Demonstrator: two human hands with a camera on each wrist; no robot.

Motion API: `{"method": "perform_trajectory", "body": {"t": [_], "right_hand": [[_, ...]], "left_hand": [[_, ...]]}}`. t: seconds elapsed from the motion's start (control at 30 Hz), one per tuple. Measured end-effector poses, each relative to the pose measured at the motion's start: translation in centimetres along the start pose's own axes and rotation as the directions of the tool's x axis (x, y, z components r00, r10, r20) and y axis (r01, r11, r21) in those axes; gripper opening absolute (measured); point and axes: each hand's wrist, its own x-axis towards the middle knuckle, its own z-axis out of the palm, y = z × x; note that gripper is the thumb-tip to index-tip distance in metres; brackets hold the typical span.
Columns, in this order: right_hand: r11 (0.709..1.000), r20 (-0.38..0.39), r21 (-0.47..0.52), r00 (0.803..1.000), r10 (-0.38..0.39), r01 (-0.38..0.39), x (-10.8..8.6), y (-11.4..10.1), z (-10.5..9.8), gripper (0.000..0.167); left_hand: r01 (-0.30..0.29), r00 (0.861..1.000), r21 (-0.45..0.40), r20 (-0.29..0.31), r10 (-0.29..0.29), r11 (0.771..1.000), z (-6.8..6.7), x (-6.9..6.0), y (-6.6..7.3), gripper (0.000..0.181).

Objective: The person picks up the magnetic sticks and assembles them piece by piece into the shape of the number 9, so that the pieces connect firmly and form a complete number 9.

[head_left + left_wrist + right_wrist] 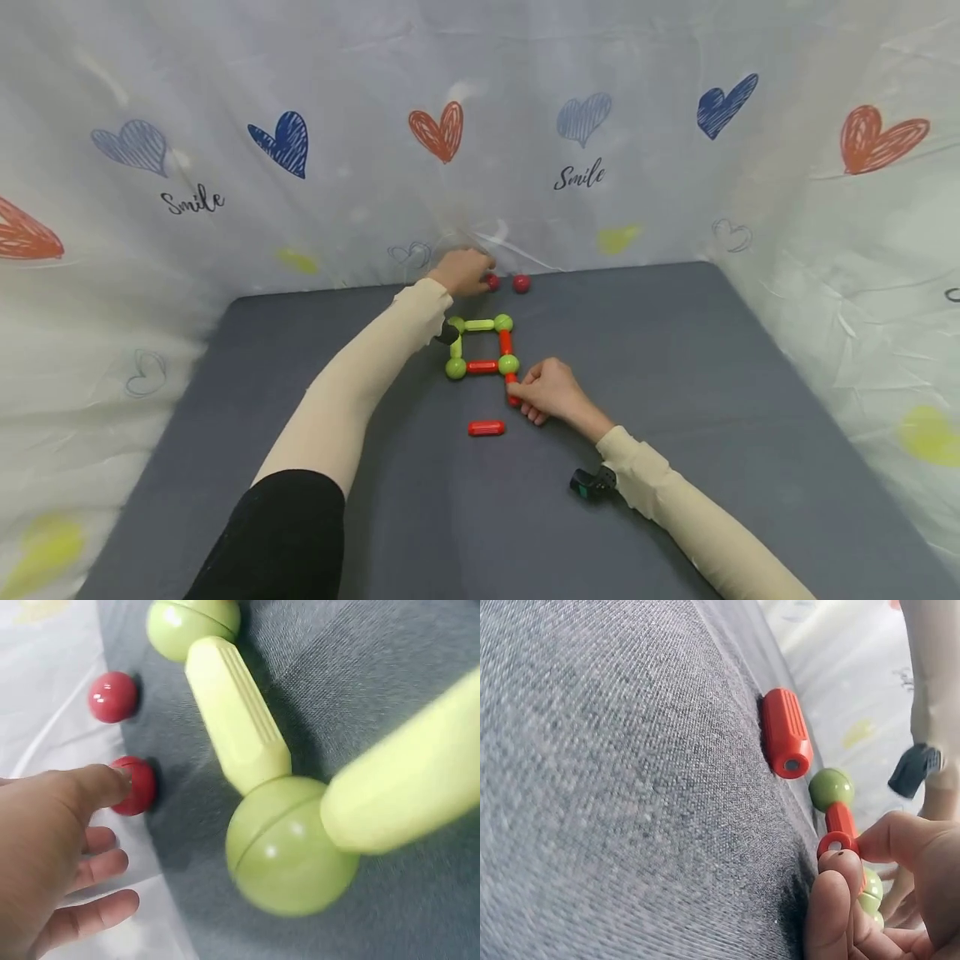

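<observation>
At the table's far edge, my left hand [461, 271] has its thumb on a red ball [136, 787]; the ball sits between thumb and fingers, partly hidden. Three of its fingers extend loosely below. Another red ball [521, 284] lies just to the right. My right hand [553, 389] pinches a red magnetic rod [512, 380] between thumb and fingertips. That rod meets the green ball [508, 364] at the near right corner of a square. Green balls form the square's corners, joined by yellow-green rods [478, 325] and red rods [482, 367].
A loose red rod [486, 427] lies on the grey table [420, 517], nearer than the square. Behind the table hangs a white sheet [510, 200] printed with hearts. My left forearm [360, 367] reaches past the square's left side, its black wrist camera [447, 333] over a corner.
</observation>
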Motion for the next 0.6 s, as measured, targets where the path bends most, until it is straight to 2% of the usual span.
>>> {"method": "perform_trajectory", "body": {"t": [0.1, 0.2, 0.27, 0.37, 0.43, 0.53, 0.6], "right_hand": [[1.000, 0.000, 0.008, 1.000, -0.001, 0.001, 0.0, 0.0, 0.1, 0.026], [1.000, 0.000, 0.019, 1.000, -0.009, 0.009, 0.1, 0.0, -0.1, 0.026], [1.000, 0.012, 0.025, 1.000, -0.018, 0.018, 0.1, 0.1, 0.3, 0.026], [0.999, 0.024, 0.036, 0.999, -0.029, 0.028, 0.1, 0.3, 0.5, 0.026], [0.999, 0.027, 0.041, 0.999, -0.030, 0.028, 0.1, 0.4, 0.5, 0.026], [0.999, 0.025, 0.044, 0.999, -0.033, 0.032, 0.2, 0.5, 0.2, 0.026], [0.998, 0.024, 0.043, 0.999, -0.035, 0.034, 0.3, 0.6, -0.1, 0.026]], "left_hand": [[-0.006, 1.000, 0.009, 0.008, 0.006, 1.000, 1.0, 0.8, 0.0, 0.017], [-0.009, 1.000, 0.000, -0.003, 0.009, 1.000, 1.4, 1.2, 0.2, 0.016], [0.004, 1.000, -0.029, -0.022, -0.004, 1.000, 1.5, 0.4, 0.3, 0.017], [0.015, 0.997, -0.112, -0.072, -0.023, 0.994, 0.9, -1.3, 0.7, 0.021], [0.008, 0.993, -0.181, -0.114, -0.029, 0.983, 0.2, -3.0, 1.2, 0.026], [-0.033, 0.985, -0.265, -0.171, -0.014, 0.964, -0.5, -6.1, 2.4, 0.033], [-0.056, 0.982, -0.314, -0.186, -0.004, 0.948, -0.6, -8.5, 3.5, 0.035]]}}
